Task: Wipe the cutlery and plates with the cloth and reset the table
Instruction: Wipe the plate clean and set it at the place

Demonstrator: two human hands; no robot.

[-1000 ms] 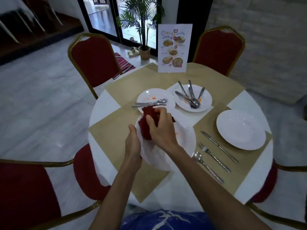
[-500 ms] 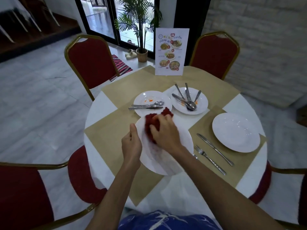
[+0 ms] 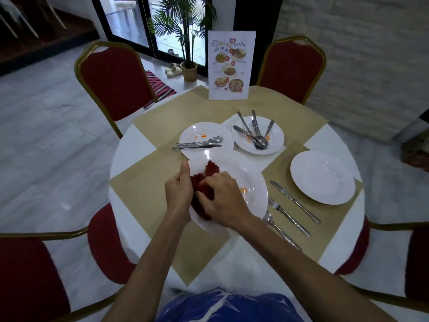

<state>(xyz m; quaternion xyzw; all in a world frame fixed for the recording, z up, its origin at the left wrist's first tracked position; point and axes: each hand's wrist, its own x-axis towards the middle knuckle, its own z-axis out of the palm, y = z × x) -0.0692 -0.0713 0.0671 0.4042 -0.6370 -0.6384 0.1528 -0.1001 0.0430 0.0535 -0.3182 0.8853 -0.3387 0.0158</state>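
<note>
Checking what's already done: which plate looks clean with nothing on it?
The right plate, bare white. The far-left plate and far-right plate carry cutlery and orange smears; the near plate has the cloth and a smear on it.

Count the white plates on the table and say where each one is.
4. The near plate, wiped with the red cloth; the left plate behind it, cutlery across it; the far plate, under a cutlery heap; the right plate, bare. None looks hidden.

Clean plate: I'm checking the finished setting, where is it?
Head view: the clean plate sits at the right of the table on a tan mat, just beyond the knife.
</note>
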